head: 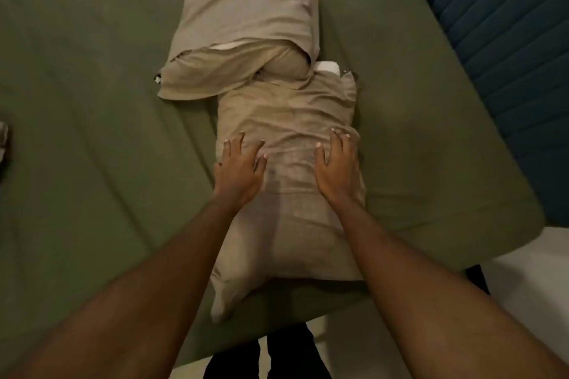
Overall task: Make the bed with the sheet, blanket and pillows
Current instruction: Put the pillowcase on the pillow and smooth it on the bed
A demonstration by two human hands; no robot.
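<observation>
Both arms reach out straight ahead from the bottom corners of the view, forearms bare and angling in toward each other over the near pillow (289, 114). The left grip (240, 169) is released, palm down and flat on the beige case, its fingers (229, 149) spread wide and straight. The right grip (337, 168) mirrors it just beside, also released, palm pressed on the pillow, fingers (338, 140) fanned and pointing away from the person. Nothing is pinched or gathered; the cloth between the two hands lies in shallow wrinkles. That near pillow runs lengthwise away from the person on the olive green sheet (92, 101), its close end sitting near the bed's edge, one corner sagging toward it. Its far end touches the far pillow (249, 3), which lies in the same line, its case loose and open at the meeting end. A bit of white inner cushion (327, 66) pokes out there. To the right of the bed runs a blue quilted surface (508, 24); whether it is the blanket, I cannot tell. Dark trouser legs (286, 354) show below the mattress edge.
</observation>
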